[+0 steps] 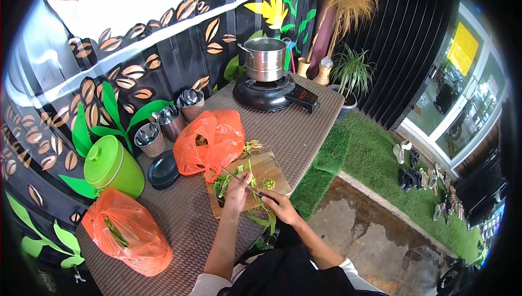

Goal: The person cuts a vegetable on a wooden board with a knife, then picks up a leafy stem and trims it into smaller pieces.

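Left hand over the cutting board: fingers closed around the stems of some leafy greens. Right hand: fingers wrapped on the black handle of a knife, blade slanting up toward the far left and crossing right at my left fingers; can't tell if it touches them. Greens are between my hands and the board, more leaves on the board's left part, long leaves hanging over its near edge. Small pile of chopped green bits on the board, right of my left hand. Root ends just beyond the board's far edge, beside an orange bag that overlaps the board's far left corner.

Rest of the counter: second orange bag near the left end, greens showing inside; green lidded container behind it; dark plates next to that; three cups of cutlery along the wall side. Steel pot upright on a black stove at the far end.
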`<action>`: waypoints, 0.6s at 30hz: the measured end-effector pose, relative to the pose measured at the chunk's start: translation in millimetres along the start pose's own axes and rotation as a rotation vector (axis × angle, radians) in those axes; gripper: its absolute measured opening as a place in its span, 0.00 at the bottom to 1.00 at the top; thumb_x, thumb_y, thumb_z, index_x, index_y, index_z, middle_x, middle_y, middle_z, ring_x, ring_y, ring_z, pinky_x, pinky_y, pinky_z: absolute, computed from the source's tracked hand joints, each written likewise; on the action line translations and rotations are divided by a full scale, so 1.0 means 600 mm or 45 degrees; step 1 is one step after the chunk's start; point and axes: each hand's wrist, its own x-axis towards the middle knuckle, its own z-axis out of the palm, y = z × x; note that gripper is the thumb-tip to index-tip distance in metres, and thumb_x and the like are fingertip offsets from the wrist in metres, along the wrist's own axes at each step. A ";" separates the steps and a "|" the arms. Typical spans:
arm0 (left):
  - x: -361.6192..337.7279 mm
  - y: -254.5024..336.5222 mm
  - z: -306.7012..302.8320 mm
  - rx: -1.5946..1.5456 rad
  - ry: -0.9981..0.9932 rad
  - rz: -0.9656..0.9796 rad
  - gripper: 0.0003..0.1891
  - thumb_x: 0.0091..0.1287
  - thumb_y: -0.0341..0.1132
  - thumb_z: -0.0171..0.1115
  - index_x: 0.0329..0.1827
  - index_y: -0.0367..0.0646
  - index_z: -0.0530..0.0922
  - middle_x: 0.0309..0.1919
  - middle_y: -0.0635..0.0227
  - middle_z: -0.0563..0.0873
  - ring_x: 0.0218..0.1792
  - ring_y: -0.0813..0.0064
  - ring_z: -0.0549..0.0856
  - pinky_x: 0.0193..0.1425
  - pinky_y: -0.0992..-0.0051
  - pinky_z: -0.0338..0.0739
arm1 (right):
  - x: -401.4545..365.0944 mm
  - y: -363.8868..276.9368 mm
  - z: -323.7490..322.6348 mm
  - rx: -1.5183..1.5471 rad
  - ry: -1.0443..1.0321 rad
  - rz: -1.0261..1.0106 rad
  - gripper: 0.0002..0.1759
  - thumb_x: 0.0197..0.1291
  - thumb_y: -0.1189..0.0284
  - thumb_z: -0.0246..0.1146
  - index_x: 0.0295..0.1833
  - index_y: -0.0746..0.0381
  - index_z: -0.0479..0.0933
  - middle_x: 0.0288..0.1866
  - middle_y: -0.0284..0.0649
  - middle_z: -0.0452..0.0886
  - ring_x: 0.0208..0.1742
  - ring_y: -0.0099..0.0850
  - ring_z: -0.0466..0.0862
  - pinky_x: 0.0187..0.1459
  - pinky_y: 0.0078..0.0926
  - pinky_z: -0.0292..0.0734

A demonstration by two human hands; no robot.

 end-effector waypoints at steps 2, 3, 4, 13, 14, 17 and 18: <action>0.000 0.000 -0.002 -0.015 0.023 -0.076 0.10 0.68 0.36 0.61 0.47 0.40 0.78 0.30 0.79 0.76 0.31 0.86 0.74 0.35 0.82 0.69 | 0.001 0.001 0.005 0.044 0.013 -0.023 0.23 0.68 0.65 0.56 0.65 0.63 0.70 0.60 0.43 0.77 0.60 0.30 0.75 0.61 0.26 0.68; -0.001 -0.003 -0.003 -0.015 0.023 -0.076 0.10 0.68 0.36 0.61 0.47 0.40 0.78 0.30 0.79 0.76 0.31 0.86 0.74 0.35 0.82 0.69 | 0.002 0.001 0.006 0.089 0.026 -0.047 0.25 0.68 0.64 0.56 0.67 0.63 0.68 0.63 0.46 0.75 0.65 0.34 0.74 0.66 0.29 0.64; -0.003 -0.006 -0.004 -0.002 0.067 -0.099 0.10 0.69 0.36 0.61 0.48 0.40 0.78 0.30 0.79 0.76 0.31 0.86 0.74 0.36 0.82 0.70 | 0.003 0.005 0.008 0.090 0.026 -0.047 0.25 0.68 0.64 0.56 0.67 0.63 0.68 0.63 0.46 0.75 0.65 0.34 0.74 0.66 0.29 0.64; 0.000 -0.016 -0.011 -0.114 -0.010 -0.118 0.09 0.70 0.31 0.57 0.50 0.39 0.75 0.38 0.75 0.80 0.38 0.84 0.77 0.43 0.81 0.73 | 0.004 0.010 0.006 0.007 0.039 -0.030 0.27 0.68 0.64 0.56 0.70 0.62 0.64 0.67 0.47 0.71 0.68 0.35 0.70 0.67 0.30 0.61; 0.002 -0.021 -0.016 -0.199 -0.004 -0.120 0.09 0.70 0.29 0.57 0.51 0.38 0.74 0.41 0.73 0.80 0.41 0.83 0.78 0.45 0.81 0.74 | 0.004 0.010 0.006 0.015 0.028 -0.064 0.27 0.68 0.64 0.55 0.70 0.63 0.64 0.67 0.47 0.70 0.68 0.36 0.70 0.68 0.30 0.61; 0.003 -0.023 -0.021 -0.281 -0.006 -0.146 0.11 0.70 0.28 0.57 0.53 0.38 0.73 0.45 0.71 0.80 0.44 0.81 0.78 0.48 0.80 0.75 | 0.004 0.030 0.010 0.017 0.016 -0.121 0.27 0.69 0.64 0.54 0.70 0.64 0.62 0.69 0.47 0.68 0.70 0.36 0.68 0.69 0.31 0.59; 0.003 -0.023 -0.023 -0.282 -0.005 -0.145 0.11 0.70 0.28 0.57 0.53 0.38 0.73 0.45 0.71 0.80 0.44 0.81 0.78 0.48 0.80 0.75 | 0.005 0.029 0.011 0.009 0.016 -0.145 0.28 0.70 0.64 0.53 0.71 0.64 0.61 0.71 0.47 0.66 0.71 0.35 0.66 0.69 0.31 0.58</action>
